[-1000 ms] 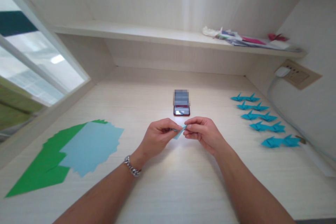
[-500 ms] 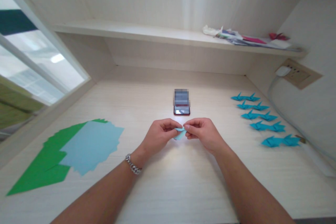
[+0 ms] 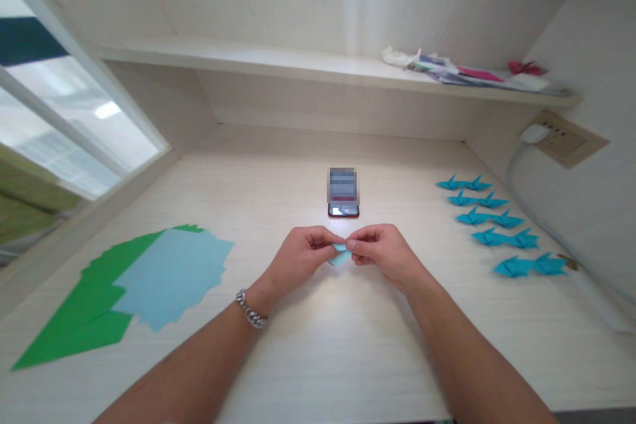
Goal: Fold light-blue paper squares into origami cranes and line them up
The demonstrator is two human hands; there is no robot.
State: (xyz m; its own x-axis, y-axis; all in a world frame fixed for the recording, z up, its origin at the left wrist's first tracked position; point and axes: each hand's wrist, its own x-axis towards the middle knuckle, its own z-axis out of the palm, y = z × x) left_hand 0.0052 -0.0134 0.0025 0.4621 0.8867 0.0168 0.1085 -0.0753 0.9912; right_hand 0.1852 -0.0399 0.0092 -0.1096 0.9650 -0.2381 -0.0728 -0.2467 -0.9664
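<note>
Between my two hands is a small folded piece of light blue paper, held just above the desk. My left hand pinches its left side between thumb and fingers. On the right edge, my right hand grips the same paper, its thumb and forefinger pressed together. The fingertips of both hands nearly meet and cover much of the folds. Just beyond them lies a phone with its screen lit.
Several blue origami cranes stand in rows at the right. Light blue sheets overlap green sheets at the left. A cable runs from the wall socket. Papers lie on the shelf above.
My right fingers have shifted slightly left and closed in against the paper's edge, hiding a little more of it. My left hand stays nearly still.
</note>
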